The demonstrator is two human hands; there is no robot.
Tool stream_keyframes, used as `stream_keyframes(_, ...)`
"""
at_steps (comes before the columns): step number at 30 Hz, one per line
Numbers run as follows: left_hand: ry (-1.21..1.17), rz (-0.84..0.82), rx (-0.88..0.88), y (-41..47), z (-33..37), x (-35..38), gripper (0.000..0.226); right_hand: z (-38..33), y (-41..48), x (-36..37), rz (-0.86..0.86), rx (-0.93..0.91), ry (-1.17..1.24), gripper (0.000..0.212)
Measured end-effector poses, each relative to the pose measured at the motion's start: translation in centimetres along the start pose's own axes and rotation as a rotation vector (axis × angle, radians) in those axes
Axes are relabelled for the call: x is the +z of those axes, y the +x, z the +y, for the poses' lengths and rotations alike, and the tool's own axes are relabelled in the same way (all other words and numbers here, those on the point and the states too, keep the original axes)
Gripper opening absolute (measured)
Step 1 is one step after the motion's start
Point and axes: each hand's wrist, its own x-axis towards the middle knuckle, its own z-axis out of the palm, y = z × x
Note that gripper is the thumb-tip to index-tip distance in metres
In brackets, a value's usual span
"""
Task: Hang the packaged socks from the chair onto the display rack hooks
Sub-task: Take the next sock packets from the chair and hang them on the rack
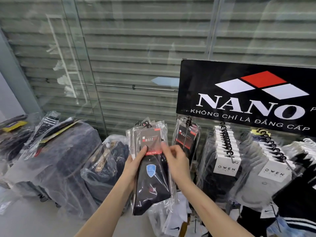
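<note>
item under inspection: packaged socks (152, 185), a fanned stack of several packs. each is a black pair in a clear plastic sleeve with a dark card header, a red band, partly legible "biz" lettering and a black plastic hanger at the top. the front pack carries a blue shield sticker.

location: i hold the stack upright in front of the left end of the display rack (239, 103), just beside a matching pack (185, 139) hanging there, and on no hook.

left grip (135, 170): closed round the stack's left edge, thumb across the header.

right grip (177, 161): fingers curved against the stack's right edge. motion blur; i cannot tell whether it pinches.

surroundings: the rack has a black "nano" board, with rows of white "owen" packs (226, 168) below it. plastic-wrapped bundles (65, 159) sit at left on a pale floor (25, 223). behind them are a glass pane (119, 65) and a ribbed shutter (145, 40).
</note>
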Motion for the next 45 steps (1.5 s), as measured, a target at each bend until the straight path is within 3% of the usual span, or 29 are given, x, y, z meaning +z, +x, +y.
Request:
stream_keyframes(3,0.058,0.002,0.015,0.1,-0.1,-0.4,0.073,0.0,0.3,0.2,-0.119,0.056,-0.097,0.046)
stream_keyframes(6,0.020,-0.054,-0.064,0.1,0.1,-1.0,0.078,0.4,0.7,-0.3,-0.160,0.061,0.086,0.030)
stream_keyframes(11,0.019,0.039,-0.028,0.3,0.1,-1.6,0.065,1.1,1.3,-0.8,-0.248,0.077,0.250,0.025)
stream_keyframes(14,0.034,0.084,-0.049,0.2,0.3,-2.2,0.073,2.0,1.6,-1.6,-0.256,0.215,0.431,0.019)
stream_keyframes(16,0.041,0.105,-0.049,0.3,0.4,-3.0,0.066,3.0,1.6,-2.6,-0.238,0.297,0.496,0.019)
stream_keyframes(20,0.076,0.129,-0.052,0.5,0.4,-4.3,0.049,5.9,1.7,-4.0,-0.011,0.310,0.318,0.021)
stream_keyframes(24,0.117,0.117,-0.029,0.8,0.6,-4.4,0.035,6.7,1.7,-4.0,0.217,0.173,0.111,0.014)
stream_keyframes(30,0.146,0.119,0.020,0.8,1.1,-5.4,0.039,5.7,2.5,-3.5,0.378,0.030,-0.044,0.007)
stream_keyframes(36,0.124,0.079,0.004,0.7,1.3,-6.2,0.057,5.6,3.3,-3.6,0.316,-0.018,-0.126,0.009)
stream_keyframes(41,0.101,0.072,0.003,0.6,0.7,-5.5,0.056,5.6,5.1,-3.6,0.206,0.094,-0.185,0.014)
stream_keyframes(45,0.094,0.060,-0.053,0.6,0.1,-4.6,0.069,5.2,6.6,-3.5,0.137,0.204,-0.247,0.039)
